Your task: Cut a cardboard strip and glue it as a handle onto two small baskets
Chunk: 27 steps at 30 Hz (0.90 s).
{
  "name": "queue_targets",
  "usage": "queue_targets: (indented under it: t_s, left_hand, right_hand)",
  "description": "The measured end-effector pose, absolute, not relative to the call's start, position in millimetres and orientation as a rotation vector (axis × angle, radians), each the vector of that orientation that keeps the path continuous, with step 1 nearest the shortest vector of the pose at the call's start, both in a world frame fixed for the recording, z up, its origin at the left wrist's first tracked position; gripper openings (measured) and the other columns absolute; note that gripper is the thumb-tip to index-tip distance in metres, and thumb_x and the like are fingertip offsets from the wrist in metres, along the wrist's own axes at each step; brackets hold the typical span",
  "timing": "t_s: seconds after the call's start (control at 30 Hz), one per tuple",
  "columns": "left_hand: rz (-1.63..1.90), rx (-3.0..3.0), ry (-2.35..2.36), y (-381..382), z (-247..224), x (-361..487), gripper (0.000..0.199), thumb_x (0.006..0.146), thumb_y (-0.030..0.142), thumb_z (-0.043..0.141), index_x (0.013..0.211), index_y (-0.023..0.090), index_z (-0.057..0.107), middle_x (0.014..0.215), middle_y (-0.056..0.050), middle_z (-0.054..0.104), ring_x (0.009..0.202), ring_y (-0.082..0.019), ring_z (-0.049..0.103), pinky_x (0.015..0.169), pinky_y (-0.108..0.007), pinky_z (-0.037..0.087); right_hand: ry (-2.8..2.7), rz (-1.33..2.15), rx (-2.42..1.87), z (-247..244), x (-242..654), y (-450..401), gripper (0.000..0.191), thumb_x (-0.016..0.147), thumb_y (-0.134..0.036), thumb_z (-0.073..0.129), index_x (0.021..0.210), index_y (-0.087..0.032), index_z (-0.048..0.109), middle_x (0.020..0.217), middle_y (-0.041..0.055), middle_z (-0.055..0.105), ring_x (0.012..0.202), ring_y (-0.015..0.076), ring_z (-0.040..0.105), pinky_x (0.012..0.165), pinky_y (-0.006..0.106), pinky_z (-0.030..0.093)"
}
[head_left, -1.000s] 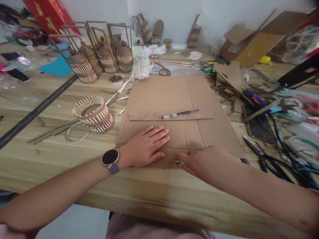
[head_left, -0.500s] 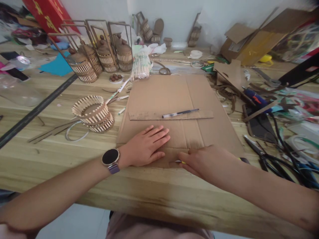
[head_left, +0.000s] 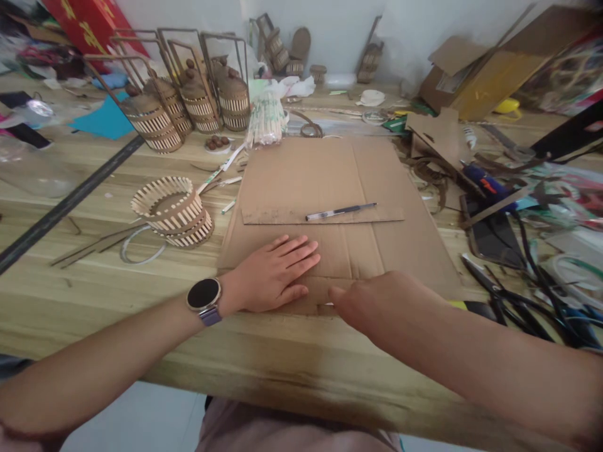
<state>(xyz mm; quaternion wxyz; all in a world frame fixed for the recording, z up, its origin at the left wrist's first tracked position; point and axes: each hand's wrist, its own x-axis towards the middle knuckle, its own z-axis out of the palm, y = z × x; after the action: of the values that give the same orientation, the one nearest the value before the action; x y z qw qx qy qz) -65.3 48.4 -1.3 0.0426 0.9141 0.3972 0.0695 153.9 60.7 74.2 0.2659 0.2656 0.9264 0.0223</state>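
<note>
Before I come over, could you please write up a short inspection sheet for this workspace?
Surface: wooden table, bare along the near side.
Job's things: cardboard lies flat, a pen on top; yellow-and-black tool mostly hidden by the right hand.
Clutter: slatted basket at left; scissors and dark phone at right.
Hands: left hand spread flat on the cardboard; right closed around the tool, pale tip showing.
Cables: black cable passes beside the phone; its ends are unclear.
Surroundings: pale wall behind; open box at back right.
</note>
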Motion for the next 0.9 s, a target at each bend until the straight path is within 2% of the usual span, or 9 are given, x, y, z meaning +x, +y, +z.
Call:
queue_targets:
  t_s: [0.1, 0.3, 0.4, 0.63, 0.8, 0.9]
  left_hand:
    - [0.211, 2.808, 1.203, 48, -2, -67, 0.059, 0.103, 0.049, 0.030, 0.150, 0.014, 0.037, 0.160, -0.010, 0.030, 0.151, -0.025, 0.021, 0.123, -0.043, 0.015]
    - [0.179, 2.797, 1.175, 49, 1, -69, 0.059, 0.103, 0.048, 0.030, 0.151, 0.015, 0.035, 0.162, -0.008, 0.027, 0.151, -0.024, 0.019, 0.124, -0.042, 0.013]
    - [0.179, 2.791, 1.172, 49, 0, -69, 0.059, 0.103, 0.048, 0.031, 0.151, 0.014, 0.035, 0.161, -0.008, 0.028, 0.151, -0.024, 0.019, 0.124, -0.042, 0.013]
    - [0.152, 2.791, 1.176, 49, 0, -69, 0.058, 0.103, 0.048, 0.031, 0.151, 0.015, 0.033, 0.162, -0.008, 0.027, 0.152, -0.023, 0.018, 0.124, -0.041, 0.011]
    - [0.154, 2.797, 1.176, 49, 0, -69, 0.059, 0.103, 0.048, 0.031, 0.152, 0.015, 0.033, 0.162, -0.008, 0.027, 0.152, -0.023, 0.018, 0.124, -0.042, 0.012]
    - [0.150, 2.809, 1.177, 49, 0, -69, 0.059, 0.103, 0.048, 0.031, 0.151, 0.015, 0.033, 0.162, -0.008, 0.028, 0.152, -0.023, 0.019, 0.123, -0.043, 0.013]
  right_hand:
    - [2.529, 0.024, 0.748, 73, 159, 61, 0.027, 0.077, -0.003, 0.061, 0.094, -0.024, 0.068, 0.059, 0.0022, 0.070, 0.051, 0.0217, 0.069, 0.042, 0.025, 0.038]
    - [2.483, 0.071, 0.720, 67, 171, 67, 0.037, 0.069, 0.005, 0.059, 0.092, -0.024, 0.065, 0.060, 0.0010, 0.071, 0.055, 0.0271, 0.072, 0.038, 0.027, 0.031]
    - [2.417, 0.042, 0.720, 69, 175, 69, 0.036, 0.072, 0.005, 0.057, 0.093, -0.023, 0.064, 0.067, 0.0021, 0.074, 0.061, 0.0285, 0.074, 0.039, 0.026, 0.032]
    - [2.454, 0.058, 0.730, 67, 188, 72, 0.037, 0.075, 0.005, 0.057, 0.097, -0.024, 0.066, 0.067, 0.0024, 0.073, 0.060, 0.0254, 0.073, 0.039, 0.025, 0.030]
    - [2.374, -0.019, 0.820, 67, 197, 74, 0.030, 0.081, -0.002, 0.060, 0.100, -0.025, 0.067, 0.068, 0.0028, 0.074, 0.060, 0.0270, 0.073, 0.038, 0.027, 0.022]
    - [2.371, -0.049, 0.863, 71, 208, 76, 0.032, 0.081, -0.002, 0.058, 0.100, -0.026, 0.068, 0.067, 0.0014, 0.074, 0.059, 0.0262, 0.073, 0.040, 0.028, 0.023]
